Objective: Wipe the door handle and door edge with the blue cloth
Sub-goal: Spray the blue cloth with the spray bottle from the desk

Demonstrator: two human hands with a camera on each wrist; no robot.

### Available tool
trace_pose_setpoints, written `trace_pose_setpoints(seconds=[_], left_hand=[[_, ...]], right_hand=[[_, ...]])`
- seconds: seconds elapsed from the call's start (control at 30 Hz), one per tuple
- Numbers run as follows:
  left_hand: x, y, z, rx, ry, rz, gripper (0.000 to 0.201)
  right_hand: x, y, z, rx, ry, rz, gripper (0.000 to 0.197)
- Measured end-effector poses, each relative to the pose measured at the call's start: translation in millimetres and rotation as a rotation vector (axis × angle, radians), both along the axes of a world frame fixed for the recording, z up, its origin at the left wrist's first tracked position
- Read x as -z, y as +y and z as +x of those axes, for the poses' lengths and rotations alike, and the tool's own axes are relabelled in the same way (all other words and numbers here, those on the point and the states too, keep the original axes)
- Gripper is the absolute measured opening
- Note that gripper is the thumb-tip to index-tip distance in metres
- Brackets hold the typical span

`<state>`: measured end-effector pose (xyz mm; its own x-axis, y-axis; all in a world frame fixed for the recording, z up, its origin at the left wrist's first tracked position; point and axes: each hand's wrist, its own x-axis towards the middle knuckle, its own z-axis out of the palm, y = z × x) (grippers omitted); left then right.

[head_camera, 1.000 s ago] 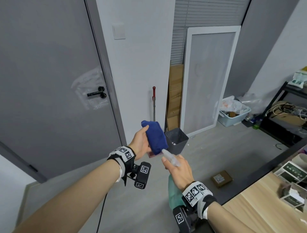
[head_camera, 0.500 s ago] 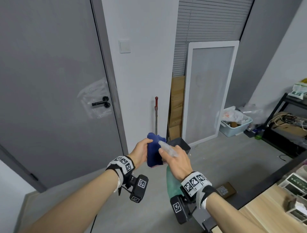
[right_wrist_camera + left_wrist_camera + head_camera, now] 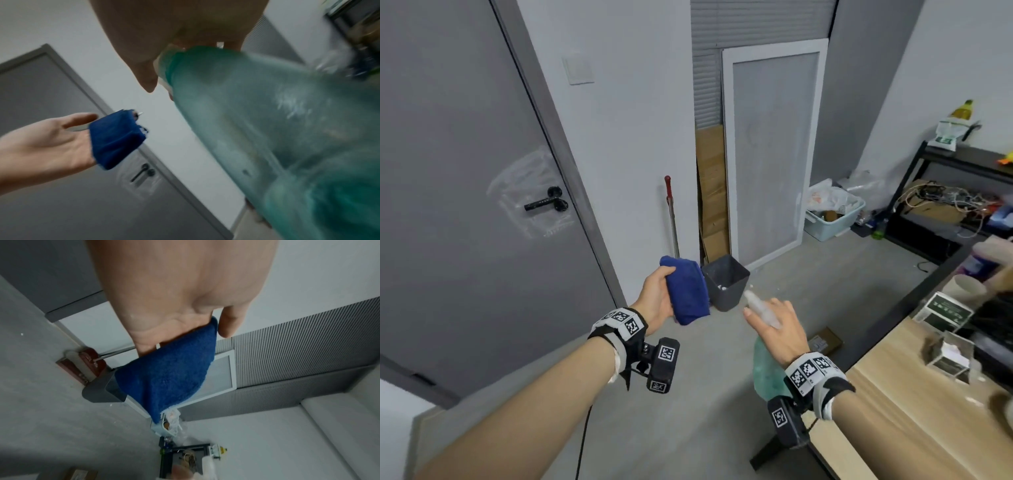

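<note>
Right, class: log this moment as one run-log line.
left hand: holds blue cloth | right hand: grips spray bottle | door handle: untouched

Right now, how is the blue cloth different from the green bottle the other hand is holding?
The blue cloth is soft, folded and solid dark blue; the green bottle is hard, see-through plastic. The cloth lies on the left hand, while the right hand grips the bottle near its spray top, its body hanging below. The cloth looks smaller than the bottle. Both are held up in the air.

Grey floor [image 3: 722, 359] carried dark bin [image 3: 726, 281], pale-blue crate [image 3: 834, 219], small cardboard box [image 3: 825, 341] w/ label.
</note>
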<state>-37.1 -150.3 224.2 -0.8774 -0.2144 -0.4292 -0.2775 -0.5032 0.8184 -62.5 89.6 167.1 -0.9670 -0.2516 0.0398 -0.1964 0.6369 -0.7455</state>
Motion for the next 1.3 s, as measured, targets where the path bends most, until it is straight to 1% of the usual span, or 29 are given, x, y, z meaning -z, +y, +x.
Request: trace_pose_setpoints(seconds=[0.03, 0.1, 0.17, 0.2, 0.23, 0.3, 0.33, 0.4, 0.47, 0.63, 0.77, 0.83, 0.87, 0.93, 1.0, 1.03, 1.07, 1.13, 1.17, 1.23, 1.3], left_hand=[[4.8, 6.8, -3.2, 0.017, -0.017, -0.01, 0.043], [17.0, 24.8, -10.1, 0.058, -0.054, -0.034, 0.043], [32.5, 47.1, -16.6, 0.097, -0.086, -0.041, 0.043], [40.4, 59.1, -19.0, 0.12, -0.108, -0.048, 0.043], [48.7, 70.6, -21.2, 0.139, -0.13, -0.049, 0.043], [65.1, 94.4, -24.2, 0.188, -0.163, -0.059, 0.04], [72.8, 105.2, -25.3, 0.217, -0.177, -0.07, 0.038], [84.5, 127.5, -25.8, 0.264, -0.204, -0.07, 0.034], [93.7, 146.8, -26.3, 0.309, -0.232, -0.06, 0.029], [114.5, 174.2, -31.1, 0.333, -0.272, -0.048, 0.031], [126.5, 174.9, -30.6, 0.356, -0.309, -0.051, 0.028], [127.5, 168.0, -25.8, 0.401, -0.322, -0.146, 0.021], [126.4, 163.6, -22.3, 0.428, -0.306, -0.241, 0.022], [125.4, 151.4, -16.4, 0.492, -0.253, -0.391, 0.033], [121.4, 136.5, -8.8, 0.577, -0.207, -0.482, 0.04], [118.9, 128.0, -4.4, 0.604, -0.195, -0.513, 0.041], [116.0, 118.2, 0.9, 0.62, -0.189, -0.535, 0.043], [111.8, 95.7, 12.8, 0.649, -0.178, -0.561, 0.046], [110.6, 82.3, 19.3, 0.67, -0.17, -0.572, 0.046], [104.4, 54.5, 33.3, 0.7, -0.167, -0.604, 0.046], [94.2, 22.9, 48.1, 0.715, -0.168, -0.639, 0.046]], right_hand=[[5.9, 17.8, -1.7, 0.099, -0.027, -0.005, 0.038], [22.1, 56.6, -4.2, 0.268, -0.081, -0.01, 0.049], [39.9, 95.2, -6.7, 0.367, -0.102, -0.01, 0.058], [49.2, 113.0, -7.5, 0.399, -0.09, -0.01, 0.059], [58.9, 129.3, -7.7, 0.426, -0.078, -0.002, 0.057], [69.7, 157.0, -6.8, 0.48, -0.05, 0.016, 0.038], [74.3, 168.9, -6.6, 0.51, -0.039, 0.022, 0.032], [88.2, 190.3, -7.8, 0.574, -0.065, 0.034, 0.034], [105.5, 207.1, -8.4, 0.596, -0.099, 0.045, 0.034], [133.6, 229.4, -9.9, 0.591, -0.137, 0.032, 0.027], [135.6, 234.3, -13.1, 0.613, -0.1, 0.071, 0.037], [127.4, 229.0, -13.9, 0.633, -0.059, 0.078, 0.037], [120.4, 223.6, -14.5, 0.639, -0.019, 0.066, 0.037], [102.5, 207.5, -17.2, 0.632, 0.127, -0.004, 0.034], [84.8, 182.2, -21.0, 0.557, 0.263, -0.084, 0.028], [77.2, 166.1, -22.7, 0.485, 0.276, -0.135, 0.024], [72.0, 146.9, -24.9, 0.395, 0.238, -0.185, 0.02], [63.2, 102.7, -27.0, 0.171, 0.04, -0.242, 0.015], [60.5, 78.5, -26.3, 0.04, -0.08, -0.232, 0.018], [58.1, 29.5, -20.9, -0.195, -0.265, -0.148, 0.029], [56.3, -18.0, -11.1, -0.378, -0.371, -0.101, 0.034]])
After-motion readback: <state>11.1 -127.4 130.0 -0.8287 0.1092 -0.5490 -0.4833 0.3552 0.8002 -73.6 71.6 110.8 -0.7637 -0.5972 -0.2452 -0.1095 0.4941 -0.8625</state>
